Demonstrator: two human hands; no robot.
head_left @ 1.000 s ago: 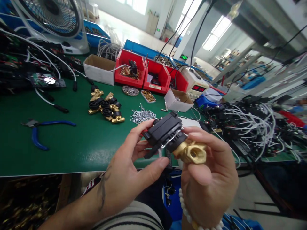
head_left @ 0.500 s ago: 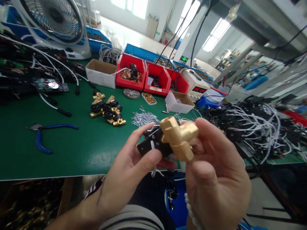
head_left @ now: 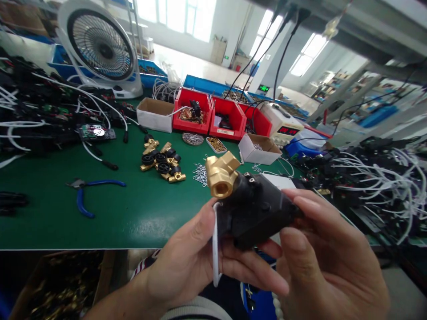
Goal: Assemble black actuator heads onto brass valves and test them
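Observation:
Between my two hands is a black plastic housing [head_left: 263, 213], held up over the table's front edge. A brass valve body [head_left: 222, 174] sits at its left end, one round opening facing me. My left hand [head_left: 196, 253] is closed around the housing's left part, thumb near the brass, fingers underneath. A white cable [head_left: 216, 249] hangs down in front of that hand. My right hand [head_left: 327, 253] grips the housing's right end between thumb and fingers. Behind the brass lies a pile of wire clips [head_left: 200, 173], partly hidden.
Blue-handled pliers [head_left: 96, 183] and a heap of brass fittings with black rings [head_left: 163, 161] lie on the green table [head_left: 140, 226]. Red bins [head_left: 191, 126], a white box [head_left: 155, 114] and a fan [head_left: 100, 49] stand behind. White-cabled black units [head_left: 393, 178] crowd the right side.
The black housing has turned, so its long body now points right and the brass valve body sits at its left. My right hand has shifted from the brass to the housing's right end.

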